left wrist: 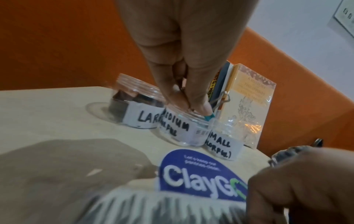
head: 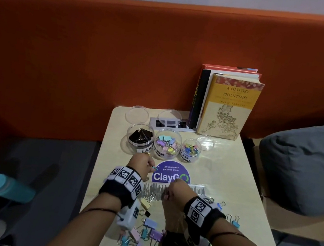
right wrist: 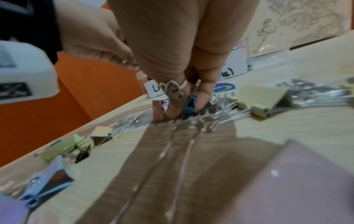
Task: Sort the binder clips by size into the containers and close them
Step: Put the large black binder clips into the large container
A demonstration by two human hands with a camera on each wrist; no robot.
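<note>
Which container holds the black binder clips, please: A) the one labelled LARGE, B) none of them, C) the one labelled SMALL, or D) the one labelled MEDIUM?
A: the black binder clips fill the leftmost container, whose label reads LAR..., evidently LARGE.

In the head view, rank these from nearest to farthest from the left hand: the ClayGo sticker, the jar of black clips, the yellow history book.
From the left hand:
1. ClayGo sticker, just to its right on the table.
2. Jar of black clips, just beyond it, leftmost jar.
3. Yellow history book, upright at the table's far right.
</note>
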